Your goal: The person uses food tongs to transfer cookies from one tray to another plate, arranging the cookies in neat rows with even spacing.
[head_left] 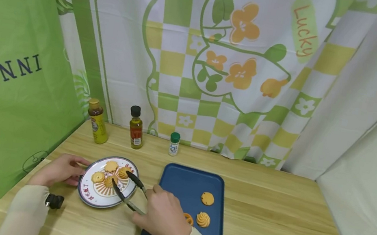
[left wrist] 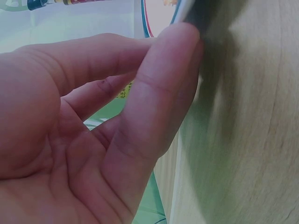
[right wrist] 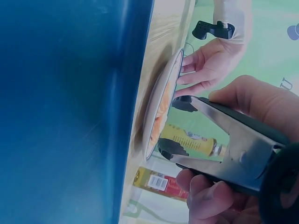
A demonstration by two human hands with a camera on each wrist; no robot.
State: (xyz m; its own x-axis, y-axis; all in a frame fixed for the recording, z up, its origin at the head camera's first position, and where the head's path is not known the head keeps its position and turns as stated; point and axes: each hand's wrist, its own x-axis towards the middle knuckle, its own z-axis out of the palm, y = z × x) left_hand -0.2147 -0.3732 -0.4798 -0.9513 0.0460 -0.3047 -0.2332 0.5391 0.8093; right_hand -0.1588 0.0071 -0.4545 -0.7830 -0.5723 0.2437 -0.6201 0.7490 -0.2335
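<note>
Right hand (head_left: 165, 216), angled leftward, grips black-tipped silver metal tongs (head_left: 127, 201), ends apart, over golden round cookies (head_left: 111, 166) on round white blue-rimmed plate (head_left: 101, 200) beside blue rectangular tray (head_left: 181, 186), left hand (head_left: 60, 170) spread, fingertips touching plate's left rim

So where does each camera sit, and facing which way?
Head: on the head, facing forward and down over plate and tray; left hand, right hand show.
Left wrist: worn there, facing toward the plate's edge; only the left hand shows.
Right wrist: worn there, facing the tongs and plate; both hands show.
Head and right wrist share the tongs.
</note>
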